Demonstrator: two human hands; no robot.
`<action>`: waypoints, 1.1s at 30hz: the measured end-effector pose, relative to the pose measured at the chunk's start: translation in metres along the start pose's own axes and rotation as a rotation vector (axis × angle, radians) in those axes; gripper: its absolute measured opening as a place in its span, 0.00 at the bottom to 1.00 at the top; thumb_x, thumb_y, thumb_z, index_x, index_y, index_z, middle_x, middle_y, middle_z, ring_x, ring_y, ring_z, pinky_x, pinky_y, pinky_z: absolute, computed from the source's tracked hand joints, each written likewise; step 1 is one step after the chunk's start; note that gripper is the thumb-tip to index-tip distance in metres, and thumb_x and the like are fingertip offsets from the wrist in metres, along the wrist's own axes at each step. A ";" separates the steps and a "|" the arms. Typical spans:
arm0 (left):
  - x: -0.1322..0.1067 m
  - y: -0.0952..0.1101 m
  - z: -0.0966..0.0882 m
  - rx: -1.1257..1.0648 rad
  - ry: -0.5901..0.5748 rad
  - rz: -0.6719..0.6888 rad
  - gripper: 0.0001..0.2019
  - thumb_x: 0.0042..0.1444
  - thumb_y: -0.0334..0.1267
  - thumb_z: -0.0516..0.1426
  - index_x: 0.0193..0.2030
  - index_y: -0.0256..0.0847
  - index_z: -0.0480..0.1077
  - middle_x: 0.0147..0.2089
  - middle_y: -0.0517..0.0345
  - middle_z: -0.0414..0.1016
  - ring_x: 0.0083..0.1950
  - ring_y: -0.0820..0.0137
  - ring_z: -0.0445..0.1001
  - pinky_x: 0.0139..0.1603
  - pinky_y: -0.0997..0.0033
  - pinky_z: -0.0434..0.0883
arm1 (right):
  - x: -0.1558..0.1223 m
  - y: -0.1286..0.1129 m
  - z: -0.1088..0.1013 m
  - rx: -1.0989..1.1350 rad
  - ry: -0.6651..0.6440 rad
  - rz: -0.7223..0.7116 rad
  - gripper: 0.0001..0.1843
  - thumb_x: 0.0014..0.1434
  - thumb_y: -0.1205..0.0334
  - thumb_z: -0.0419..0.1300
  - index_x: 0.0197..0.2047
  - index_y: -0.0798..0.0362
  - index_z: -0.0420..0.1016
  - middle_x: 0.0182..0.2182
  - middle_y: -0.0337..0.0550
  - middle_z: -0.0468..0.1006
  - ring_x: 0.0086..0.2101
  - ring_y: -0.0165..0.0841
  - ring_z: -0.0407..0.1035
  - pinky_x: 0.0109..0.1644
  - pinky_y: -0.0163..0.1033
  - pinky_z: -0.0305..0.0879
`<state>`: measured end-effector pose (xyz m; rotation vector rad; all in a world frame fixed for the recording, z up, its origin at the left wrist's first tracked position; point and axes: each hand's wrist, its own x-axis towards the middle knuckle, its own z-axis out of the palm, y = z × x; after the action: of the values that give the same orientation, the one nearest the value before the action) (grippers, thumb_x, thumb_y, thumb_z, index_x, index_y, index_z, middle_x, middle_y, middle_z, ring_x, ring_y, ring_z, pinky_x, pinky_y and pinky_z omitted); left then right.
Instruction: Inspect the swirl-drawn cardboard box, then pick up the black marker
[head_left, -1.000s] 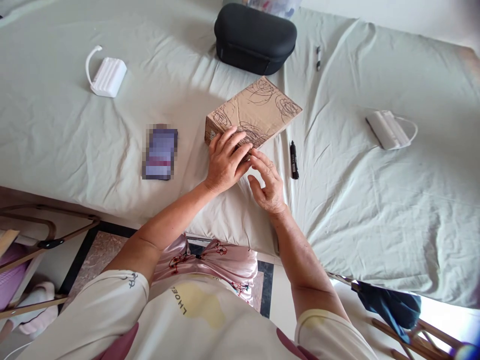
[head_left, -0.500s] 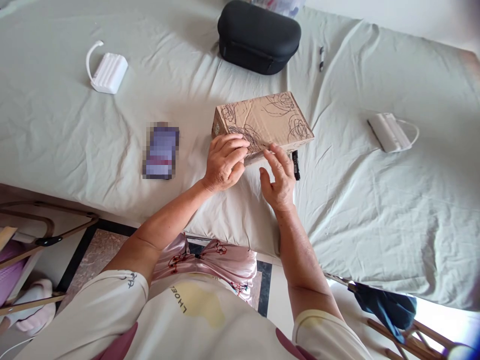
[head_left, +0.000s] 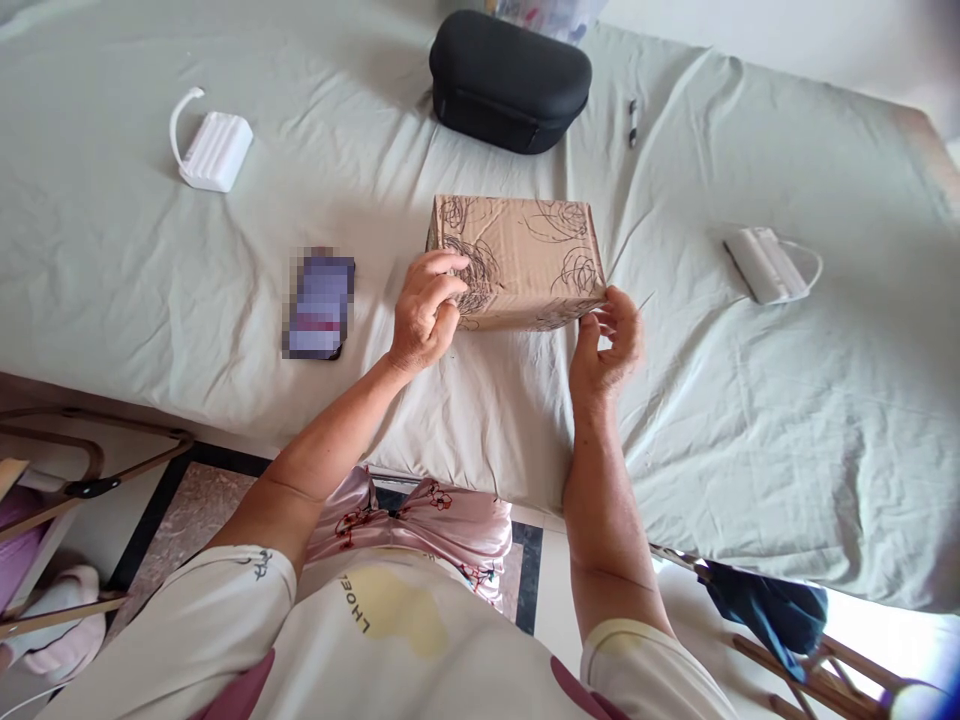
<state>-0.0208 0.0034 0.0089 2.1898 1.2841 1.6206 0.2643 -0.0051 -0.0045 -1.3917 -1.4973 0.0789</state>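
Observation:
A brown cardboard box with dark scribbled loops on its top and near side rests on the cloth-covered surface in front of me. My left hand is at its near left corner, bent fingers on the top and the thumb by the near side. At the near right corner, my right hand grips the edge with curled fingers, the thumb against the near side. The underside of the box is hidden.
Behind the box sits a black zip case, with a pen to its right. To the left lie a phone and a white power bank; a second power bank lies on the right. Pale green cloth covers the surface.
The box has turned so its near edge lies squarer to me. My right hand has moved right, onto the near right corner; my left shifted slightly left. The black marker is out of sight.

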 end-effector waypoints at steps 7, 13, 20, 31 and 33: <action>-0.004 -0.008 0.006 0.022 0.123 -0.174 0.09 0.73 0.43 0.54 0.52 0.45 0.73 0.66 0.47 0.75 0.70 0.57 0.73 0.73 0.52 0.72 | -0.006 -0.013 0.012 0.185 0.018 0.064 0.23 0.69 0.44 0.59 0.60 0.48 0.76 0.40 0.43 0.77 0.39 0.34 0.76 0.49 0.47 0.79; -0.008 -0.028 0.016 -0.071 0.196 -0.298 0.19 0.75 0.46 0.55 0.68 0.47 0.64 0.65 0.47 0.74 0.69 0.60 0.75 0.73 0.58 0.72 | -0.009 -0.018 0.015 0.251 0.001 0.083 0.22 0.65 0.42 0.64 0.52 0.48 0.72 0.37 0.40 0.75 0.37 0.34 0.75 0.45 0.44 0.78; -0.012 -0.031 0.023 -0.045 0.110 -0.495 0.23 0.67 0.37 0.61 0.67 0.43 0.63 0.65 0.44 0.75 0.71 0.56 0.74 0.78 0.52 0.68 | -0.009 -0.010 0.017 0.127 -0.209 0.235 0.19 0.59 0.44 0.67 0.44 0.47 0.67 0.33 0.36 0.75 0.31 0.31 0.71 0.38 0.41 0.73; -0.010 -0.021 0.027 -0.024 0.057 -0.620 0.28 0.63 0.32 0.62 0.68 0.43 0.60 0.68 0.40 0.73 0.75 0.52 0.71 0.80 0.48 0.67 | -0.009 -0.007 0.015 -0.099 -0.421 0.210 0.15 0.57 0.49 0.66 0.37 0.46 0.66 0.29 0.38 0.75 0.29 0.36 0.70 0.43 0.48 0.75; -0.010 -0.020 0.026 -0.003 0.053 -0.616 0.27 0.62 0.31 0.62 0.67 0.43 0.62 0.67 0.42 0.75 0.73 0.53 0.73 0.78 0.49 0.69 | -0.009 -0.008 0.015 -0.086 -0.416 0.196 0.15 0.58 0.47 0.66 0.37 0.46 0.66 0.29 0.38 0.75 0.29 0.36 0.69 0.41 0.46 0.74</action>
<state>-0.0110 0.0185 -0.0199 1.5200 1.7367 1.4179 0.2469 -0.0059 -0.0115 -1.6603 -1.7090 0.4552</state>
